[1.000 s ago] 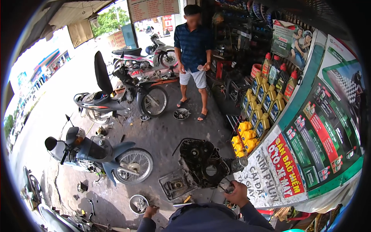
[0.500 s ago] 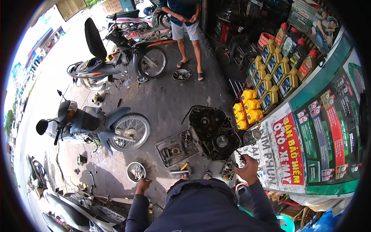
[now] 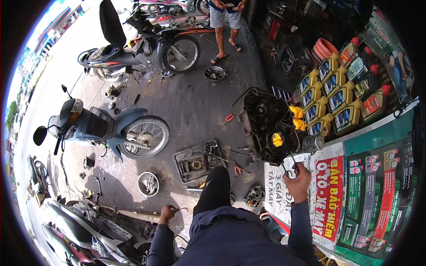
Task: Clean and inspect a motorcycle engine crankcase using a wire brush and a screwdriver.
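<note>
Outdoors at a roadside repair shop, on stained grey concrete floor [image 3: 195, 111] strewn with parts and tools. Right hand [image 3: 298, 179] raised to the lower edge of a black engine block [image 3: 268, 126], fingers closed around a thin tool [image 3: 287, 165] whose tip meets the casing just below a yellow plug [image 3: 277, 139]. Engine block standing on edge between the floor and a printed shop banner [image 3: 328, 199], with yellow oil bottles [image 3: 330, 95] stacked just behind. Judged heavy, rigid cast metal, probably oily and slick on the flat faces; best gripped by the outer rim or the bolt lugs, not by the protruding shafts or a loose cover. Left hand [image 3: 167, 213] low beside the hip, fingers curled loosely; whether anything is held cannot be told. Near that hand, a round metal bowl [image 3: 148, 184] of small parts; a shallow grey tray [image 3: 197, 162] with greasy components between bowl and engine. Red-handled pliers [image 3: 228, 118] lying apart on the concrete. Blue motorbike [image 3: 102, 131] parked to the left, a dark one [image 3: 142, 51] further off, and another person's legs [image 3: 224, 31] at the top edge.
</note>
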The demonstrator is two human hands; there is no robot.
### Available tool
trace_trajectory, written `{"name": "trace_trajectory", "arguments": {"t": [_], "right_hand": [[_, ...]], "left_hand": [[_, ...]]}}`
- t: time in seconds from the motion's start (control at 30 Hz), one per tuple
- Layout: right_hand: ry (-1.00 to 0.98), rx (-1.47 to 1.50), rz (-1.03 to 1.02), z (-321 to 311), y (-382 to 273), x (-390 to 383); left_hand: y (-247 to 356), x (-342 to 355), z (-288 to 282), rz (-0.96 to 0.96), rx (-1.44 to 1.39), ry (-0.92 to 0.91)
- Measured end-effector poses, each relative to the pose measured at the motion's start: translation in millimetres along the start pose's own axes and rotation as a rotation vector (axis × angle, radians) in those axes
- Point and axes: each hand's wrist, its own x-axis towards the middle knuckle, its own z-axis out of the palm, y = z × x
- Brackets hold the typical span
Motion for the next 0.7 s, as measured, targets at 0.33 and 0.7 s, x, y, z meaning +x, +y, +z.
{"name": "trace_trajectory", "arguments": {"t": [0.33,0.7], "right_hand": [[-0.021,0.313,0.059,128.5,-30.3,172.0],[-0.082,-0.054,0.186,266.9,-117.9,482.1]], "left_hand": [[61.5,179.4,14.8,-0.213,-0.034,-0.277],[371.2,591.8,-254.5,0.019,-0.530,0.023]]}}
